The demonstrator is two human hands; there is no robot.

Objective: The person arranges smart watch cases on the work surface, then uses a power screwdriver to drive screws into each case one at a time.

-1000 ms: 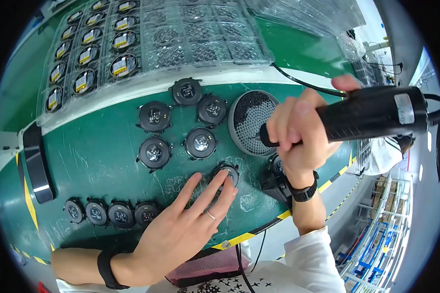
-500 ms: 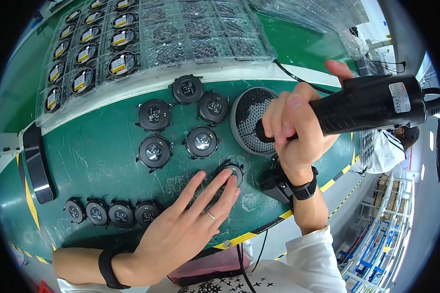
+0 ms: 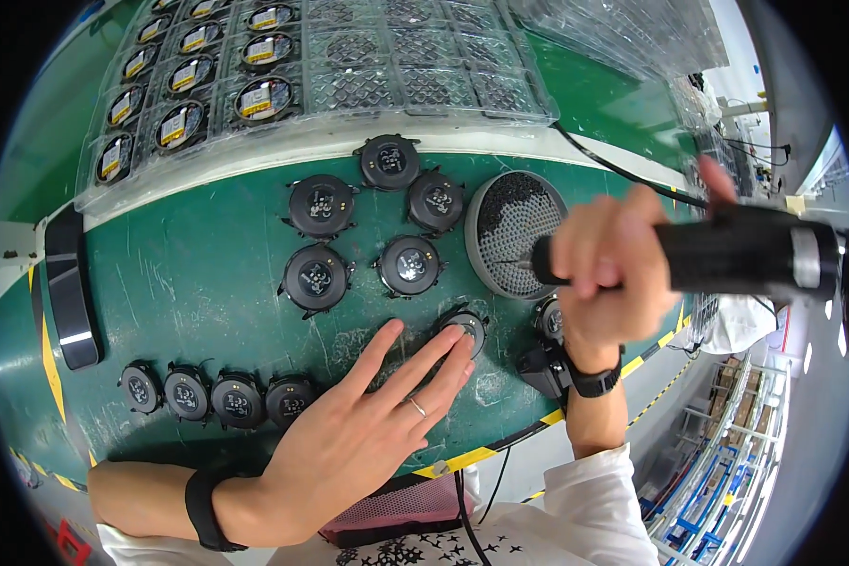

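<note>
My right hand [image 3: 606,274], blurred by motion, is wrapped round a black electric screwdriver [image 3: 740,253]. The tool's front end is over the right part of a round grey dish [image 3: 474,241] of small dark screws on a perforated plate. With fingers stretched and apart, my left hand [image 3: 349,443] rests its fingertips on a round black watch case [image 3: 477,326]. Part of that case is hidden beneath the fingers. Several more watch cases [image 3: 317,276] lie in a cluster beyond the left hand. Another row of watch cases [image 3: 239,399] sits to its left.
A clear plastic tray [image 3: 297,123] at the back holds several round watch parts in its left pockets. A long black device [image 3: 71,292] lies far left. Beside my right wrist stands a black fixture [image 3: 541,370]. A cable [image 3: 623,177] runs behind the dish.
The head view has shifted slightly, so the bench appears further right. My right hand and the screwdriver have moved right and towards me, and the tool's rear end has dipped. My left hand stays on the watch case.
</note>
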